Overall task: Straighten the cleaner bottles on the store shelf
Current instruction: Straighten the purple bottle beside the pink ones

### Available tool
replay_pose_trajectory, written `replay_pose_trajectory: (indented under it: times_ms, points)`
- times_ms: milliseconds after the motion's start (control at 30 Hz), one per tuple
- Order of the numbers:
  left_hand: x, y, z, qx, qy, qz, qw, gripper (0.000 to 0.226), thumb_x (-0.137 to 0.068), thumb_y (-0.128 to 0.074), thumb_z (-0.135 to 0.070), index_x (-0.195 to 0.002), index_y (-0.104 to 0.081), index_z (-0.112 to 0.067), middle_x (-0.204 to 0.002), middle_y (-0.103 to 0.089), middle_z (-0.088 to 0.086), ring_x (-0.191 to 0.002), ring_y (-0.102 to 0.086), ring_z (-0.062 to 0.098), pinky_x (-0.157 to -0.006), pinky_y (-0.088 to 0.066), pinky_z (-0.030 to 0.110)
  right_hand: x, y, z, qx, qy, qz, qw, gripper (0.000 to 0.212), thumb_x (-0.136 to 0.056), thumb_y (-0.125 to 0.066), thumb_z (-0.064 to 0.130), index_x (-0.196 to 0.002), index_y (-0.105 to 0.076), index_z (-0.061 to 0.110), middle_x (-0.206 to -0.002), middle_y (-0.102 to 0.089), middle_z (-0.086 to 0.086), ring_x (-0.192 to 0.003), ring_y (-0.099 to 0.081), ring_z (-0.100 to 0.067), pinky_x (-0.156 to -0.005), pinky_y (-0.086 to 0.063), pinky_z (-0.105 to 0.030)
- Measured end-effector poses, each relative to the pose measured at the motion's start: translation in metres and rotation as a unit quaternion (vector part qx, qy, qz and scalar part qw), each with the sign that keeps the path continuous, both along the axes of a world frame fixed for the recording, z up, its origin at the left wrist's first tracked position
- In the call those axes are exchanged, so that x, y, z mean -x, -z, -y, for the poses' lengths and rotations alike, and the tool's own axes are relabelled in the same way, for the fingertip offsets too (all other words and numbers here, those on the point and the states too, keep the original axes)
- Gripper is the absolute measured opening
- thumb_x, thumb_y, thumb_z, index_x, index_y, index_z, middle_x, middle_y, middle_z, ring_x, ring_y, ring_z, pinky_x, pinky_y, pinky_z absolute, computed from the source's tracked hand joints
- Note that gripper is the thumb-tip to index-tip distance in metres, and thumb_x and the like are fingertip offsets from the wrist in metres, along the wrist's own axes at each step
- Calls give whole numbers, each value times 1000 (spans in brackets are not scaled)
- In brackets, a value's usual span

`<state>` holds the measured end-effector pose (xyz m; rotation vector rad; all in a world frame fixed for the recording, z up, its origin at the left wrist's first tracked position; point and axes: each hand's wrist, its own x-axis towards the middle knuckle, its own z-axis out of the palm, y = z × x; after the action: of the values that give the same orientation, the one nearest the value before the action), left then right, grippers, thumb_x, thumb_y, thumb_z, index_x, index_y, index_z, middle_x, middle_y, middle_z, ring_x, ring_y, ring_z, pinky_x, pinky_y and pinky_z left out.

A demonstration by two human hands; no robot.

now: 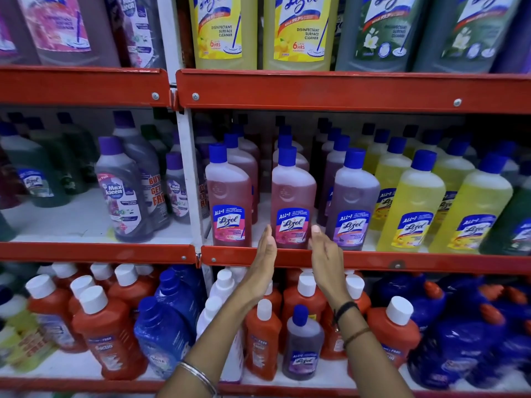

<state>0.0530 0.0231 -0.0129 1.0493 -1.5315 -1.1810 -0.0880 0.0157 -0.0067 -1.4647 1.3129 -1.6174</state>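
Note:
A pink cleaner bottle (292, 196) with a blue cap stands upright at the front of the middle shelf (373, 258). My left hand (263, 259) is flat and open at its lower left side. My right hand (324, 254) is open at its lower right side, fingertips by the label. Both hands flank the bottle's base; I cannot tell whether they touch it. Another pink bottle (228, 196) stands to its left, a purple bottle (352, 202) to its right, then yellow bottles (411, 205).
Rows of bottles fill the shelf behind the front ones. A white upright post (189, 173) divides the shelf from a left bay with purple bottles (126, 193). Large bottles stand on the shelf above, red and blue bottles (109, 331) on the one below.

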Motion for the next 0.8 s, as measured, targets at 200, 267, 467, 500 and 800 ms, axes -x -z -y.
replay_pose_trajectory:
  times_ms: [200,267,467,500,800]
  points:
    - [-3,-1,3,-17,17,-15,1000,112,-50,-21,-99,-146,-3,-43,-159,-9,-10,-139,-12,3,-109,-18,29,2,4,5,-15,7,21,1000,38,-97,-38,41,-101,-67,18,-87,-69,5,-79,-65,10,-59,-49,-7]
    - [-2,0,5,-15,14,-19,1000,114,-49,-21,-100,-146,-3,-43,-159,-8,-10,-139,-11,3,-109,-17,29,3,3,6,-12,8,21,1000,43,-98,-38,38,-105,-67,8,-82,-66,12,-76,-63,15,-58,-49,-6]
    - [3,3,5,-9,-2,-33,999,111,-51,-22,-99,-146,-5,-44,-159,-11,-8,-140,-13,5,-108,-17,29,5,2,7,-4,-13,39,999,56,-92,-39,50,-106,-65,2,-81,-64,17,-80,-66,-1,-66,-52,-13]
    - [4,4,6,-8,-16,-43,999,109,-53,-23,-99,-146,-9,-43,-159,-15,-7,-140,-17,6,-108,-19,29,7,3,7,-6,-27,53,998,58,-88,-38,55,-107,-67,7,-87,-66,16,-88,-67,-5,-69,-52,-13]
    - [82,-5,-28,173,-122,-90,973,63,-86,-23,-72,-129,-45,-33,-140,-45,-11,-131,-37,-2,-110,-29,29,70,7,-12,169,59,185,966,54,-96,-27,39,-124,-56,4,-126,-62,-12,-119,-58,-16,-98,-47,-26]
